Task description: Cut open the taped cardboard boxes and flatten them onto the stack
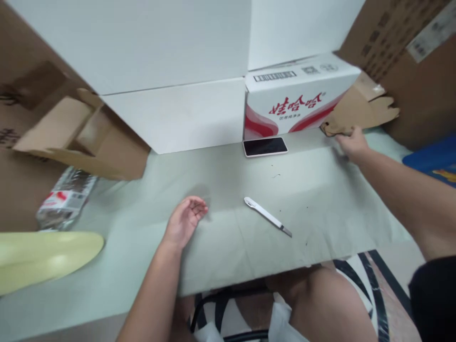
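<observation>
My right hand [352, 144] reaches to the far right of the table and grips the lower edge of a torn piece of brown cardboard [363, 110], beside a white and red printed box [299, 102]. My left hand [186, 219] is raised over the left-middle of the cloth, palm turned inward, fingers loosely curled and apart, holding nothing. Between the hands a white utility knife [265, 213] lies with its blade extended toward the lower right. A phone [265, 147] with a dark screen rests in front of the printed box.
White panels [178, 114] stand along the back. At the left are an open brown carton [110, 142], a clear plastic bottle [66, 199] and a yellow-green object [46, 256]. Something blue [434, 156] sits at the right edge. Small dark scraps dot the pale green cloth [221, 247].
</observation>
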`<act>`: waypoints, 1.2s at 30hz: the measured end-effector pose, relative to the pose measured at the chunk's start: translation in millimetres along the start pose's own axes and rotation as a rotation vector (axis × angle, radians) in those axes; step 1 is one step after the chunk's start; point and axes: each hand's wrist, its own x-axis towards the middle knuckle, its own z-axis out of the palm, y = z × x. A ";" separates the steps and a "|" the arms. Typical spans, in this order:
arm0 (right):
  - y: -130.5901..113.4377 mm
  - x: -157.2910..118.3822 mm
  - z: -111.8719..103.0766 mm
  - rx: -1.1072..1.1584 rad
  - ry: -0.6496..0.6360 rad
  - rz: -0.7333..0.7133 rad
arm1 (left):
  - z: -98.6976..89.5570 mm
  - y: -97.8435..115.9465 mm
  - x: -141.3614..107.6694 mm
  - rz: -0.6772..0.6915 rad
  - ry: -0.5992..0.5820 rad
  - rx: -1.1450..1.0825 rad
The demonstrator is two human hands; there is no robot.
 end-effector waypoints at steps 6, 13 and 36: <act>-82.8 -95.7 -6.1 -0.276 -0.431 -0.672 | -4.0 14.6 -22.3 0.088 -0.050 -0.009; -272.8 -211.0 59.3 -0.377 -0.514 -1.506 | -34.5 35.9 -39.4 0.230 -0.005 -0.012; -287.6 -287.5 17.7 0.016 -0.258 -1.278 | -47.1 48.8 -52.6 1.005 0.747 0.080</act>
